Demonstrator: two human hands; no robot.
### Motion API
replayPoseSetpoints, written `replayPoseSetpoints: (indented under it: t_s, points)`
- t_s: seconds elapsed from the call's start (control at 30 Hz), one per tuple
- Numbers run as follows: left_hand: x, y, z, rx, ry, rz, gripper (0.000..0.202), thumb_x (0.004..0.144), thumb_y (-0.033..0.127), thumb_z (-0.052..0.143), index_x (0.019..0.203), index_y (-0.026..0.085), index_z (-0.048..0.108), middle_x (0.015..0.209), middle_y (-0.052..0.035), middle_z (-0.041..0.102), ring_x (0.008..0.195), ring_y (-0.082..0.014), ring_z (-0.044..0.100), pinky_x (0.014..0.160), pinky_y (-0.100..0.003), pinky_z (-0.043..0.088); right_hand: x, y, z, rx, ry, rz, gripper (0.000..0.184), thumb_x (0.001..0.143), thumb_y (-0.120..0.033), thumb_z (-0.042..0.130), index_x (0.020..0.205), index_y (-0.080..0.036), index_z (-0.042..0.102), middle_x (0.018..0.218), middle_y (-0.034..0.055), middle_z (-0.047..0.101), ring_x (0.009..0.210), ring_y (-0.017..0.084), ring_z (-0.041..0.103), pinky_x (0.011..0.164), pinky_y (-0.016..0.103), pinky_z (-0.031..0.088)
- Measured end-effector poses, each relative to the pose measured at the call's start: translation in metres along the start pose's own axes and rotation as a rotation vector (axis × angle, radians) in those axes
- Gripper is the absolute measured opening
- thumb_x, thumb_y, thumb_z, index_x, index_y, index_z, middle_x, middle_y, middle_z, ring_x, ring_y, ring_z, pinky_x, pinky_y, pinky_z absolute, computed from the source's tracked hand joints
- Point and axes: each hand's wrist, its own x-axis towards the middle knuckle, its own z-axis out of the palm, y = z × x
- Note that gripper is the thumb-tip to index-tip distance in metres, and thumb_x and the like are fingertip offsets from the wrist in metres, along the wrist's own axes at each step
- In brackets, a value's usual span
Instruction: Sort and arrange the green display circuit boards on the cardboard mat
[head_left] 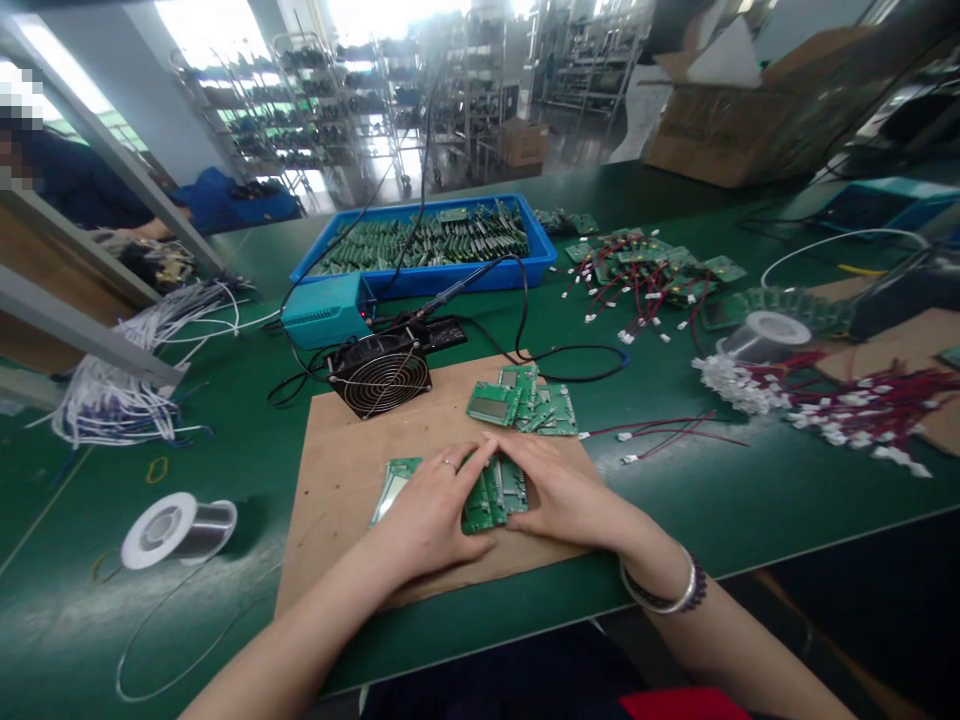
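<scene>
Both hands press flat on a small stack of green boards [495, 495] on the cardboard mat [337, 480]: left hand [431, 515] and right hand [559, 495] w/ fingers spread, not clenched, boards pinched between them. Best to square the edges evenly, light pressure, no flexing. Count: approx 3–4 boards under hands, exact no. unclear; 1 loose pile [525, 400] just beyond fingertips; 1 fan [380, 375] beyond left hand; 1 solder spool [176, 528] far left.
</scene>
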Motion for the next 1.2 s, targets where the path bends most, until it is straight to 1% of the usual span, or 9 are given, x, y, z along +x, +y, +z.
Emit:
replayPoseSetpoints:
  t_s: [0.13,0.27,0.37,0.5,0.57,0.67,0.73,1.0,1.2]
  points:
    - [-0.002,-0.004,-0.008,-0.005,-0.051,-0.053,0.105,0.068,0.027,0.079,0.151,0.017,0.016,0.140,-0.0195,0.046,0.125,-0.0325,0.049,0.106,-0.051,0.041,0.000,-0.002,0.001,0.006,0.009,-0.004,0.088,0.071,-0.013,0.069,0.149,-0.015,0.028,0.147,0.0166,0.037,0.138,0.029,0.033,0.115,0.051,0.031]
    - [-0.010,-0.013,-0.028,-0.022,-0.121,-0.064,0.128,0.053,0.048,0.090,0.151,0.017,0.015,0.153,-0.0224,0.029,0.141,-0.0375,0.027,0.116,-0.058,0.024,-0.002,-0.003,0.003,-0.058,-0.042,0.030,0.113,0.062,-0.031,0.086,0.152,-0.015,0.020,0.152,0.0178,0.028,0.141,0.032,0.024,0.117,0.053,0.025]
    - [-0.028,-0.027,-0.042,-0.032,-0.181,-0.122,0.122,0.056,0.049,0.088,0.152,0.020,0.017,0.156,-0.0202,0.022,0.145,-0.0366,0.019,0.117,-0.058,0.020,-0.002,-0.008,0.002,-0.071,-0.032,0.046,0.119,0.058,-0.037,0.090,0.153,-0.021,0.020,0.153,0.0151,0.028,0.142,0.032,0.025,0.116,0.053,0.026]
    - [-0.050,-0.038,-0.046,-0.042,-0.224,-0.209,0.109,0.058,0.033,0.087,0.149,0.023,0.027,0.155,-0.0158,0.028,0.143,-0.0330,0.026,0.116,-0.055,0.026,0.004,-0.025,0.006,-0.083,-0.043,-0.003,0.107,0.059,-0.033,0.090,0.149,-0.027,0.032,0.150,0.0121,0.034,0.140,0.032,0.028,0.115,0.053,0.028]
    - [-0.056,-0.038,-0.043,-0.064,-0.201,-0.246,0.100,0.058,0.029,0.085,0.144,0.020,0.035,0.153,-0.0156,0.031,0.141,-0.0307,0.030,0.117,-0.051,0.028,0.008,-0.032,0.011,-0.117,-0.052,-0.037,0.090,0.062,-0.029,0.088,0.141,-0.027,0.045,0.146,0.0121,0.038,0.137,0.033,0.032,0.112,0.054,0.032]
    - [-0.061,-0.035,-0.040,-0.094,-0.105,-0.313,0.088,0.064,0.036,0.080,0.139,0.015,0.039,0.150,-0.0176,0.036,0.139,-0.0303,0.035,0.117,-0.050,0.028,0.009,-0.035,0.019,-0.149,-0.016,-0.062,0.056,0.072,-0.022,0.081,0.124,-0.023,0.060,0.139,0.0121,0.046,0.129,0.032,0.041,0.108,0.054,0.036]
    - [-0.064,-0.035,-0.041,-0.130,-0.025,-0.358,0.086,0.067,0.042,0.074,0.140,0.015,0.036,0.149,-0.0177,0.038,0.137,-0.0307,0.037,0.116,-0.052,0.028,0.008,-0.033,0.021,-0.130,0.013,-0.067,0.045,0.075,-0.021,0.077,0.118,-0.021,0.062,0.136,0.0122,0.049,0.126,0.031,0.043,0.107,0.054,0.037]
    - [-0.079,-0.054,-0.043,-0.308,0.199,-0.389,0.074,0.069,0.052,0.063,0.129,0.011,0.047,0.134,-0.0190,0.052,0.126,-0.0322,0.049,0.110,-0.051,0.038,0.008,-0.029,0.022,-0.111,0.058,-0.087,0.043,0.073,-0.017,0.076,0.114,-0.021,0.062,0.132,0.0123,0.052,0.123,0.031,0.046,0.103,0.052,0.040]
    - [-0.072,-0.047,-0.038,0.049,0.082,-0.453,0.085,0.069,0.054,0.069,0.137,0.009,0.043,0.136,-0.0205,0.050,0.127,-0.0354,0.046,0.111,-0.055,0.034,0.006,-0.028,0.024,-0.125,0.051,-0.083,0.043,0.075,-0.018,0.074,0.116,-0.021,0.062,0.133,0.0125,0.052,0.124,0.030,0.047,0.104,0.053,0.040]
